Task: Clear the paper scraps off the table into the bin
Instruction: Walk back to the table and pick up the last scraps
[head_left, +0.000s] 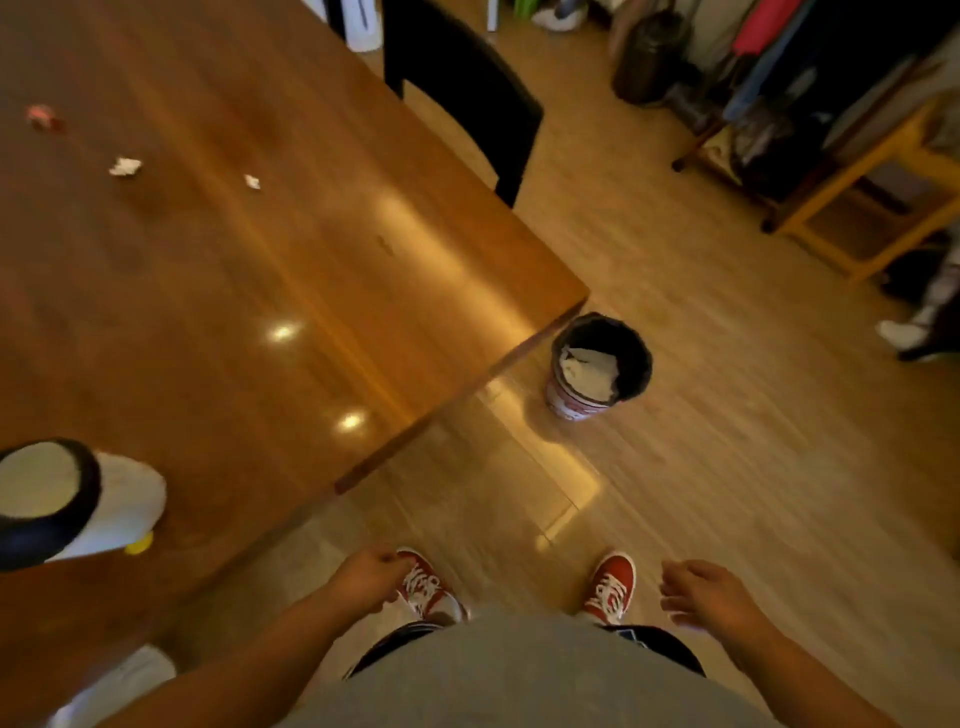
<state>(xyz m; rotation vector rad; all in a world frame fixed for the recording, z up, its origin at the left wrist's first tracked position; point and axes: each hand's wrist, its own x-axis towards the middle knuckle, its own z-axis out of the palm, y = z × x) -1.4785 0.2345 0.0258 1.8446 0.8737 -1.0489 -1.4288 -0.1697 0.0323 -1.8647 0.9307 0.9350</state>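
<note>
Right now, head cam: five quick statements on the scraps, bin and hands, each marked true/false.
1. Three scraps lie on the table: a pink scrap, a larger white scrap and a small white scrap. True.
2. The bin stands on the table. False: it stands on the floor, by the table's corner.
3. The bin already holds white paper. True.
4. The right hand holds a scrap. False: its fingers are relaxed and hold nothing.
5. Every scrap on the table is white. False: one is pink.
</note>
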